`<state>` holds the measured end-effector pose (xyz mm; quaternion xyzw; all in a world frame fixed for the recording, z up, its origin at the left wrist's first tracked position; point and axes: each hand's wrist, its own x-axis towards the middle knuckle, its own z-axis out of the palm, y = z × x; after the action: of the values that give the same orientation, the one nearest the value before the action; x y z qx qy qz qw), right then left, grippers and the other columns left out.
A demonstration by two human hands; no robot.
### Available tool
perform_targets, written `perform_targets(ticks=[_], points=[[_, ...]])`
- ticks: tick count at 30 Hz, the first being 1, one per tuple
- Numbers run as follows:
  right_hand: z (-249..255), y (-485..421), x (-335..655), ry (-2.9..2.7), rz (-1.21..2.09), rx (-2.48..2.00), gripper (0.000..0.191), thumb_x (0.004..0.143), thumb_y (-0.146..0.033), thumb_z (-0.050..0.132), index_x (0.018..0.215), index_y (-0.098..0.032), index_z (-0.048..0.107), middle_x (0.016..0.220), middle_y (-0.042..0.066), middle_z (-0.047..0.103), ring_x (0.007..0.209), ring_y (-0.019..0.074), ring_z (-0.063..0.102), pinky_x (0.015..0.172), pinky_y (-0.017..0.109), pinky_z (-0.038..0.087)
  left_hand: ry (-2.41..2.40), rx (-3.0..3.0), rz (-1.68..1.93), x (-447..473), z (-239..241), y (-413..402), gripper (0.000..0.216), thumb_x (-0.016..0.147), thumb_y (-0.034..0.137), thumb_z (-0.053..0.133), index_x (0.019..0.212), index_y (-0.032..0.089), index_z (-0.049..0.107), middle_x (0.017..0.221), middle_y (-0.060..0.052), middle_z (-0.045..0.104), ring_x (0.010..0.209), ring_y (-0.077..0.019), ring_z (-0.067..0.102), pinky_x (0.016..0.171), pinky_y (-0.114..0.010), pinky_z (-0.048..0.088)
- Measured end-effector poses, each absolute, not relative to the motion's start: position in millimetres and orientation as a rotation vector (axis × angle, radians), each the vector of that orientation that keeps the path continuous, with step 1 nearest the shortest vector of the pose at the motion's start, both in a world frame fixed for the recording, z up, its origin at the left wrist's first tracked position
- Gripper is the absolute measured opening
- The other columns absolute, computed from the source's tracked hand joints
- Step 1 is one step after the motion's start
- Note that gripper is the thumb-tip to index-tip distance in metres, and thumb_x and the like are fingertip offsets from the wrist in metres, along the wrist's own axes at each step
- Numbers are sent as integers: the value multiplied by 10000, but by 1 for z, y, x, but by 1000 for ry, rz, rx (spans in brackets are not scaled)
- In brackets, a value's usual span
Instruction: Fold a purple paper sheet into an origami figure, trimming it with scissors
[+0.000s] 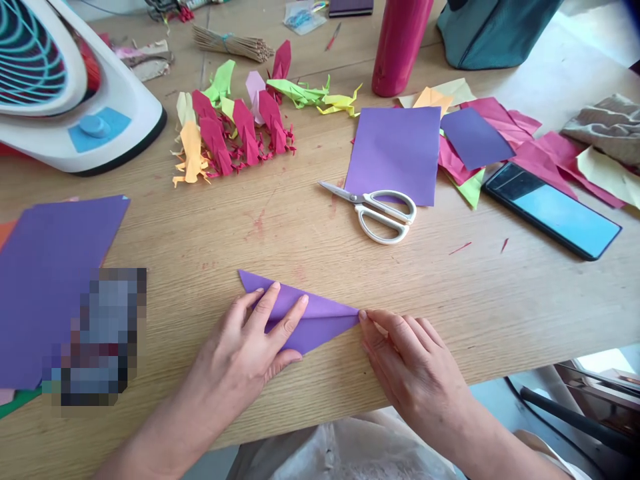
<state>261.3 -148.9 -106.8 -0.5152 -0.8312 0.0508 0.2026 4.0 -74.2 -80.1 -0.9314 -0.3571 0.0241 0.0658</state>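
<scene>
A purple paper [320, 317], folded into a pointed triangular shape, lies on the wooden table [500, 293] near its front edge. My left hand [250, 340] rests flat on the paper's left part, fingers stretched out and spread over the fold. My right hand [407, 357] lies to the right, its fingertip pressing the paper's right tip against the table, fingers extended.
White-handled scissors [383, 213] lie beyond the fold, beside a purple sheet [395, 153]. Several folded paper figures [235, 127] sit further back. A phone [553, 210], loose coloured papers [525, 143], a red bottle [397, 43], a white fan [60, 87] and a purple stack [45, 267] surround.
</scene>
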Motion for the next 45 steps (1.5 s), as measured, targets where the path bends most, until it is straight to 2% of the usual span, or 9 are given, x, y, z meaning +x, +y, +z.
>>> perform_targets(ticks=[7,13,19,22,26,35,42,45], points=[[-106,-148,260,-2324,131,-1437,372,928,-11,420,1272,30,555,1040,187,627,812,226,532,694,371,439,-1133,-2822,92,5,-81,-74,639,880,416,683,1469,248,499,1411,-197,502,1137,-346,520,941,-513,557],[-107,-149,260,-2338,111,-1471,457,939,-34,404,1389,-36,480,1123,175,633,852,234,540,731,383,464,-1141,-2839,67,7,-80,-74,616,880,384,689,1453,229,524,1418,-187,511,1143,-351,517,956,-527,552],[-102,-147,259,-2365,101,-1458,424,920,-22,426,1329,43,517,1120,198,630,803,225,494,718,378,461,-1122,-2837,36,8,-79,-74,596,874,358,702,1430,204,550,1449,-158,506,1143,-357,509,938,-512,564],[-100,-146,257,-2367,57,-1452,400,920,-9,410,1293,21,551,1144,192,633,786,220,486,720,377,464,-1104,-2830,18,8,-80,-74,585,878,347,697,1425,193,555,1433,-152,530,1148,-364,509,928,-512,566],[-99,-145,256,-2359,29,-1458,373,941,-27,386,1263,1,572,1071,175,647,790,221,514,700,371,458,-1088,-2820,6,7,-81,-75,587,886,376,686,1426,189,555,1410,-146,560,1146,-371,513,917,-516,566],[-101,-144,256,-2401,-11,-1451,416,946,-34,367,1323,29,532,1014,150,660,736,203,503,667,357,424,-1109,-2800,30,9,-82,-77,602,891,376,679,1448,199,531,1419,-147,567,1164,-373,526,887,-503,571],[-100,-143,254,-2421,-28,-1486,451,892,-18,388,1299,-6,582,1006,126,669,730,205,496,655,350,424,-1134,-2793,38,10,-81,-79,597,880,346,695,1437,196,542,1441,-147,553,1177,-378,532,892,-503,576],[-96,-141,252,-2447,-73,-1471,435,850,8,407,1213,9,646,1031,141,688,726,214,486,635,357,422,-1140,-2800,32,11,-81,-79,619,863,360,715,1434,191,544,1441,-148,554,1176,-382,532,910,-517,570]])
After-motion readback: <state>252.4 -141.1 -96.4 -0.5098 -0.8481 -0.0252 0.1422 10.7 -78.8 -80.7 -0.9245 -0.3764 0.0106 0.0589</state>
